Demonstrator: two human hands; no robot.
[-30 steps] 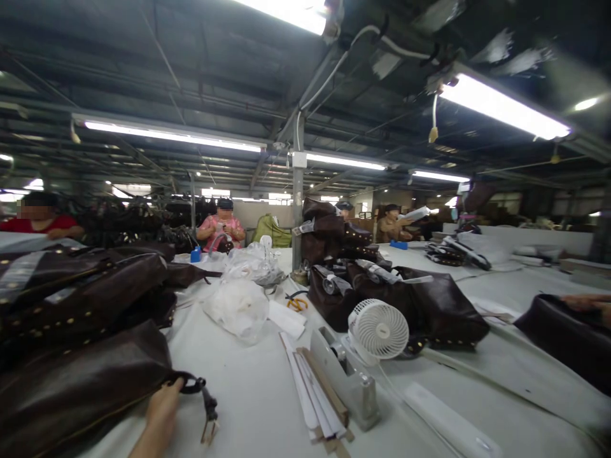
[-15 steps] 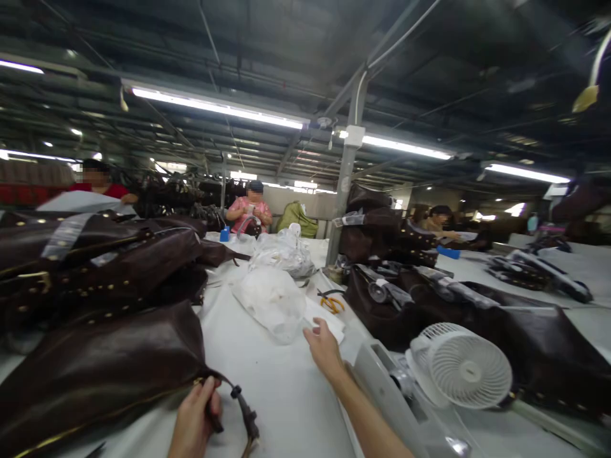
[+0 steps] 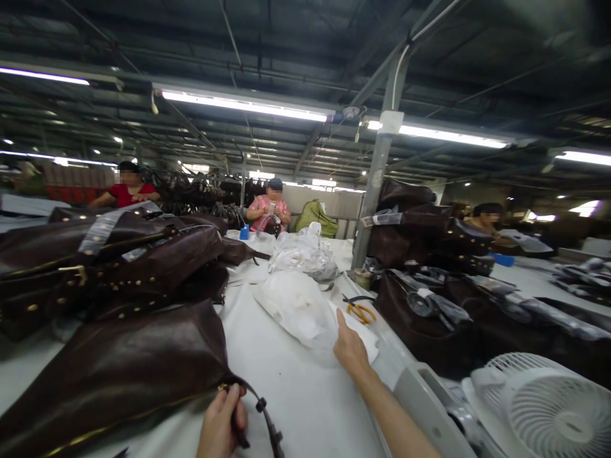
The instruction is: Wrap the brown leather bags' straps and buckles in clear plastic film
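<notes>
A dark brown leather bag [image 3: 157,362] with a gold zip lies at the left front. My left hand [image 3: 223,416] is closed on the end of this bag, where a thin leather strap [image 3: 270,420] with dark fittings hangs down; fingers and thumb pinch the corner near the zip. Farther right, my right hand [image 3: 351,343] reaches forward with its index finger stretched out, over a white sheet [image 3: 370,340] beside a white plastic bag [image 3: 296,305]. Whether it touches either one I cannot tell. Scissors [image 3: 360,312] with yellow handles lie just beyond that hand.
More brown studded bags [image 3: 157,261] are piled on the left. A grey post [image 3: 377,172], stacked bags [image 3: 410,222] and a white fan [image 3: 563,407] stand on the right. Clear plastic wrapping [image 3: 305,251] lies mid-table. Several people sit at work in the background.
My view has swung left, so things sit farther right in the picture. My right hand has moved forward onto the white sheet. The left hand keeps its grip on the bag's end.
</notes>
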